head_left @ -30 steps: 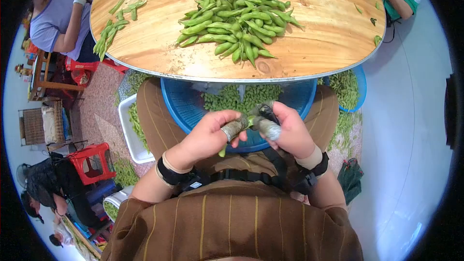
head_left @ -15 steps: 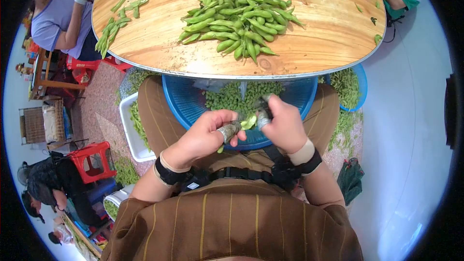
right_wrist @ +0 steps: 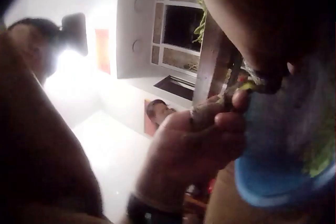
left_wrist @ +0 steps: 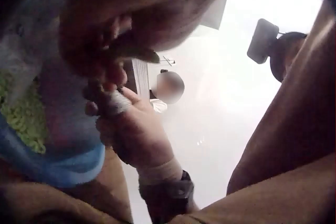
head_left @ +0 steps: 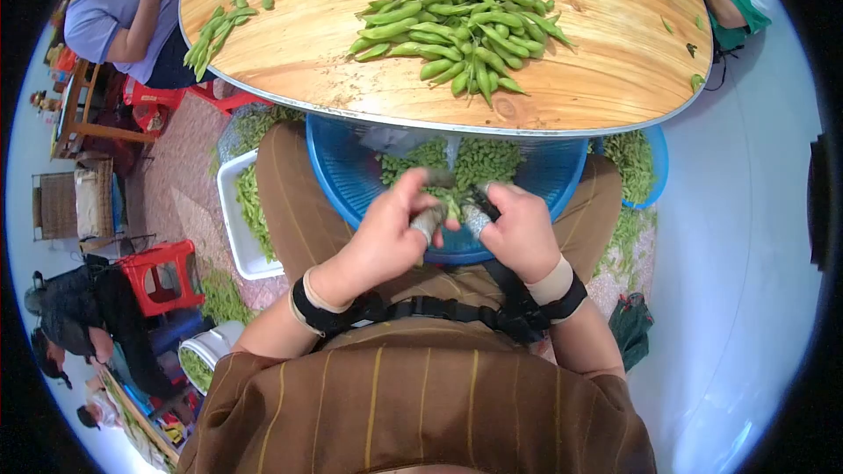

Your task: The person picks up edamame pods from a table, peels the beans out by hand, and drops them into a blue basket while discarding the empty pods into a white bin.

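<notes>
In the head view my left hand (head_left: 386, 226) pinches a soybean pod (head_left: 452, 209) over the front of a blue basin (head_left: 338, 175). My right hand (head_left: 522, 230) meets it from the other side, its wrapped thumb and fingers curled at the pod. Grey wrapping covers fingertips on both hands, and motion blurs the left ones. The left wrist view catches a green pod end (left_wrist: 139, 53) sticking out of the left hand. Shelled green beans (head_left: 487, 165) lie in the basin, partly hidden by the tabletop.
A pile of pods (head_left: 457, 31) lies on the wooden table (head_left: 299, 44) ahead. On the floor stand a white tray (head_left: 230, 228) of pods at left and a blue basket (head_left: 659, 171) at right. A red stool (head_left: 162, 276) and other people are farther off.
Half a second ago the hands were slightly apart with a pale, split pod in the left fingers. The right hand has come back against the left. The view has shifted slightly.
</notes>
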`<state>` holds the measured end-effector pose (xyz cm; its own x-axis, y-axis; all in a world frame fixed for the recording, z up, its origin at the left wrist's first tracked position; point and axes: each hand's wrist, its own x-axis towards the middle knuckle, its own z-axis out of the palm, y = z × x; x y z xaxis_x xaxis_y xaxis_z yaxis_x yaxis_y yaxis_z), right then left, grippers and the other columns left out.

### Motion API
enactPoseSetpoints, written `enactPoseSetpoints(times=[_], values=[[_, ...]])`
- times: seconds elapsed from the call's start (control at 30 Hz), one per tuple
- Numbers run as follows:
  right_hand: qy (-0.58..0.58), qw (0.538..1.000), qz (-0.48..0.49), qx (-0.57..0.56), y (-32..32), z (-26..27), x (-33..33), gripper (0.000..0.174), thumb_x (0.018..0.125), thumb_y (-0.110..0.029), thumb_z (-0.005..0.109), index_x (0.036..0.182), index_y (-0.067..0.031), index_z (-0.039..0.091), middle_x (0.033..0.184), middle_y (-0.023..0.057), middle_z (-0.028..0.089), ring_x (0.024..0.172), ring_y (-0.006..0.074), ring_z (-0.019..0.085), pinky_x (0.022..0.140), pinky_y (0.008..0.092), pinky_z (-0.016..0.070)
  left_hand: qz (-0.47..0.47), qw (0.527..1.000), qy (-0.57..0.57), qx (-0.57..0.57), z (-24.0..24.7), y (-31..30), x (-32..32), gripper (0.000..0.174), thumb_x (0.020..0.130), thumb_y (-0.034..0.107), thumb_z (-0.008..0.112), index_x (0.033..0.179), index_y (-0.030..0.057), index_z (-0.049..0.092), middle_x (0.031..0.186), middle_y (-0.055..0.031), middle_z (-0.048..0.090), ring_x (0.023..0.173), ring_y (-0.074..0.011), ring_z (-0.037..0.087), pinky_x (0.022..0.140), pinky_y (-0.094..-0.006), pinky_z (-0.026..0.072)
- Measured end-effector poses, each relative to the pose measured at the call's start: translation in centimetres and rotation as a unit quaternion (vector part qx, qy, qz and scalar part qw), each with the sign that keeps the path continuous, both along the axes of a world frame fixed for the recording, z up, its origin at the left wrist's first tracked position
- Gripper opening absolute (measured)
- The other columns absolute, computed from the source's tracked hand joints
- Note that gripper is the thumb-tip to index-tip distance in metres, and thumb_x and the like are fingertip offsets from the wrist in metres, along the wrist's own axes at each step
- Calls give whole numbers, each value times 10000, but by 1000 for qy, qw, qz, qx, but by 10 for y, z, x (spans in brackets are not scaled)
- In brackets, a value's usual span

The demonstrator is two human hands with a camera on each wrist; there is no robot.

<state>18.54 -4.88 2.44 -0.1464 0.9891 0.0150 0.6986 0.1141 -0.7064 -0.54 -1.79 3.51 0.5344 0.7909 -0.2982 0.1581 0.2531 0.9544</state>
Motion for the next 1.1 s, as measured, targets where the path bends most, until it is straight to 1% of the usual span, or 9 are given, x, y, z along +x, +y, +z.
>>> enactPoseSetpoints(times=[0.1, 0.23, 0.73, 0.83, 0.87, 0.9, 0.97, 1.03, 1.1], values=[[-90, 994, -50, 40, -4, 2, -4, 244, 718, -184, 697, 826, -25, 546, 779, 173, 587, 721, 362, 596, 626, 434, 479, 128, 969, -79, -195, -6, 13, 0, 270, 917, 10, 466, 1183, 26, 430, 902, -82, 635, 674, -116, 561, 603, -230, 477], [83, 994, 51, 58, -14, 12, -21, 311, 733, -240, 741, 836, -31, 535, 746, 141, 573, 664, 338, 589, 584, 397, 488, 182, 935, -138, -272, -16, 16, 5, 193, 922, 45, 483, 1111, 22, 453, 902, -88, 635, 742, -124, 584, 644, -237, 494], [113, 989, 0, 98, 3, -4, -25, 200, 721, -74, 688, 870, 6, 582, 754, 135, 598, 652, 282, 599, 621, 358, 503, 228, 923, -191, -243, -23, 10, 21, 187, 915, -4, 441, 1101, 1, 457, 1053, -155, 620, 927, -221, 619, 791, -315, 519], [282, 954, -91, -45, 4, -1, -20, 169, 758, -65, 690, 852, 22, 579, 708, 72, 604, 640, 186, 588, 645, 338, 504, 186, 969, -65, -146, -24, 9, 14, 225, 910, -2, 426, 1132, -11, 457, 1100, -139, 603, 950, -232, 604, 804, -302, 500], [298, 943, -95, -116, 4, -1, -12, 120, 827, -73, 661, 864, 6, 579, 664, 4, 573, 603, 98, 537, 566, 296, 482, 172, 975, 89, 112, -26, 8, 9, 225, 915, 14, 426, 1133, -18, 471, 1104, -121, 596, 941, -222, 597, 806, -304, 489], [298, 943, -96, -116, 4, -2, -7, 120, 827, -73, 661, 864, 6, 579, 664, 4, 573, 603, 98, 537, 566, 296, 482, 141, 892, 233, 361, -27, 9, 5, 229, 920, 30, 425, 1134, -26, 485, 1109, -103, 589, 932, -212, 590, 809, -305, 477], [483, 837, -94, -240, 3, -6, -2, 99, 910, -112, 582, 974, -36, 579, 747, 21, 582, 506, 52, 467, 449, 195, 376, 97, 902, 192, 374, -25, 11, 4, 211, 939, 78, 452, 1110, -14, 534, 1013, -60, 609, 889, -179, 578, 791, -313, 463], [503, 829, -81, -232, 3, -3, -1, 89, 927, -116, 553, 965, -35, 556, 735, 15, 566, 504, 60, 455, 449, 201, 378, -77, 995, -62, -33, -16, 9, 5, 189, 948, 119, 480, 1058, -2, 573, 887, -34, 603, 837, -134, 561, 762, -295, 456], [507, 825, -93, -230, 2, -4, 0, 97, 930, -125, 551, 962, -33, 556, 743, 20, 565, 511, 60, 459, 449, 202, 378, -61, 995, -61, -40, -13, 7, 6, 183, 947, 120, 484, 1045, 0, 582, 853, -18, 589, 802, -114, 544, 737, -271, 445]])
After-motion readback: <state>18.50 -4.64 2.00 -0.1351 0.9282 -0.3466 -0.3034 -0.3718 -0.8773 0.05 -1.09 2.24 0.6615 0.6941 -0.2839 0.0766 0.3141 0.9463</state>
